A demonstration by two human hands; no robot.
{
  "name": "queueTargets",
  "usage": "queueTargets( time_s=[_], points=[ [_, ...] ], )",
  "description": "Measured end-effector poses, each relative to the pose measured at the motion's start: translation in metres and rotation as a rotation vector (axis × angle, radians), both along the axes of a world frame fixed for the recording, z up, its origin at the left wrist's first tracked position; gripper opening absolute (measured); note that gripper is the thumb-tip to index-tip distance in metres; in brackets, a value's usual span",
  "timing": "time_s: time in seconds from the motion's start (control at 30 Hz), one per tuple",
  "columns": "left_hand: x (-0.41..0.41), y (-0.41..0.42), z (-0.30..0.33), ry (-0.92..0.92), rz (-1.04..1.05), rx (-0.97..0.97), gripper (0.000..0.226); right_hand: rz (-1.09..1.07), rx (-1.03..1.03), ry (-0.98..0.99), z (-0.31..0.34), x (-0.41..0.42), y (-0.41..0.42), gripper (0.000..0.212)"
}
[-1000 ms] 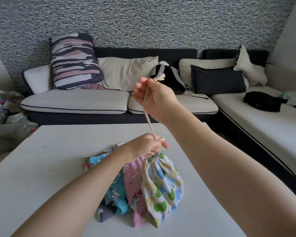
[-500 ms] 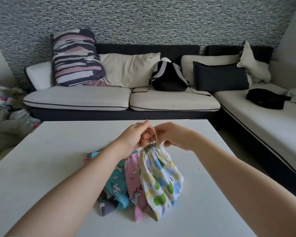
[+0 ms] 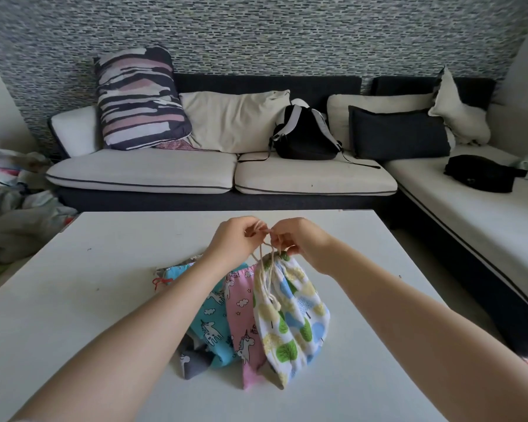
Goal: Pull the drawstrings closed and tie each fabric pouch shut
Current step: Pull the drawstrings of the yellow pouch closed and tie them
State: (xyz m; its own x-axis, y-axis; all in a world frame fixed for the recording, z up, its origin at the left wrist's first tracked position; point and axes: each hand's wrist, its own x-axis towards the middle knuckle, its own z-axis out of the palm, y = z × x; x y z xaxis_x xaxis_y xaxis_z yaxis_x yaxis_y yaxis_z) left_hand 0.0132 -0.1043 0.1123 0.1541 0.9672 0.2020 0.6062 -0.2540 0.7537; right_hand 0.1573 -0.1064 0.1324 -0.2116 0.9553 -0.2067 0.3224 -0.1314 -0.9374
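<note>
Pinching the cream drawstring (image 3: 264,239), left hand (image 3: 237,239) and right hand (image 3: 297,237) meet above the tree-print pouch (image 3: 290,315). It lies on the counter (image 3: 73,300), rightmost.

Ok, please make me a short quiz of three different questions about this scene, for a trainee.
1. True or false: the tree-print pouch lies at the right end of the row of pouches.
2. What do both hands pinch? A) the cream drawstring B) the black backpack C) a cushion
3. Fill in: the pouch next to the tree-print one is ____ in colour.

Key: 1 true; 2 A; 3 pink, while the left hand and right hand work above it.
</note>
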Motion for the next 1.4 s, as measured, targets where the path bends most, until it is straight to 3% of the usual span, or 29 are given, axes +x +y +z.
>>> queueTargets(
  time_s=[0.1, 0.2, 0.4, 0.53, 0.63, 0.87, 1.0, 1.13, 1.17, 1.27, 1.37, 1.4],
  points=[
    [0.001, -0.001, -0.001, -0.072, -0.008, 0.0, 0.02, 0.035, -0.024, -0.002, -0.002, 0.002, -0.001, 0.035],
    [0.004, -0.004, 0.004, -0.295, 0.005, -0.107, 0.014, 0.107, -0.033, 0.036, -0.011, 0.006, -0.001, 0.042],
    [0.008, -0.011, 0.011, -0.527, -0.06, -0.269, 0.021, -0.039, -0.164, 0.144, -0.018, 0.002, 0.002, 0.034],
    [0.015, -0.011, 0.008, -0.646, -0.088, -0.31, 0.024, -0.203, -0.133, 0.465, -0.02, 0.0, 0.007, 0.019],
    [0.018, -0.012, 0.009, -0.688, -0.042, -0.353, 0.031, -0.276, -0.11, 0.605, -0.016, 0.002, 0.011, 0.02],
    [0.004, 0.007, -0.005, -0.838, 0.387, -0.414, 0.037, -0.56, -0.178, 1.036, -0.014, 0.016, 0.018, 0.034],
    [-0.015, 0.001, -0.027, -0.675, 0.359, -0.483, 0.026, -0.585, -0.213, 0.923, -0.028, 0.031, 0.018, 0.031],
    [-0.018, 0.005, -0.031, -0.346, 0.336, -0.219, 0.01, -0.419, -0.162, 0.694, -0.027, 0.025, 0.017, 0.021],
    [-0.02, 0.007, -0.03, -0.352, 0.356, -0.184, 0.005, -0.408, -0.158, 0.64, -0.025, 0.026, 0.017, 0.022],
    [-0.022, 0.009, -0.031, -0.444, 0.385, -0.218, 0.022, -0.495, -0.212, 0.6, -0.029, 0.035, 0.02, 0.025],
    [-0.016, 0.006, -0.03, -0.152, 0.237, -0.119, 0.005, -0.5, -0.223, 0.501, -0.033, 0.036, 0.02, 0.025],
    [-0.015, 0.004, -0.03, -0.067, 0.151, -0.11, 0.012, -0.476, -0.216, 0.444, -0.033, 0.034, 0.018, 0.025]
  ],
)
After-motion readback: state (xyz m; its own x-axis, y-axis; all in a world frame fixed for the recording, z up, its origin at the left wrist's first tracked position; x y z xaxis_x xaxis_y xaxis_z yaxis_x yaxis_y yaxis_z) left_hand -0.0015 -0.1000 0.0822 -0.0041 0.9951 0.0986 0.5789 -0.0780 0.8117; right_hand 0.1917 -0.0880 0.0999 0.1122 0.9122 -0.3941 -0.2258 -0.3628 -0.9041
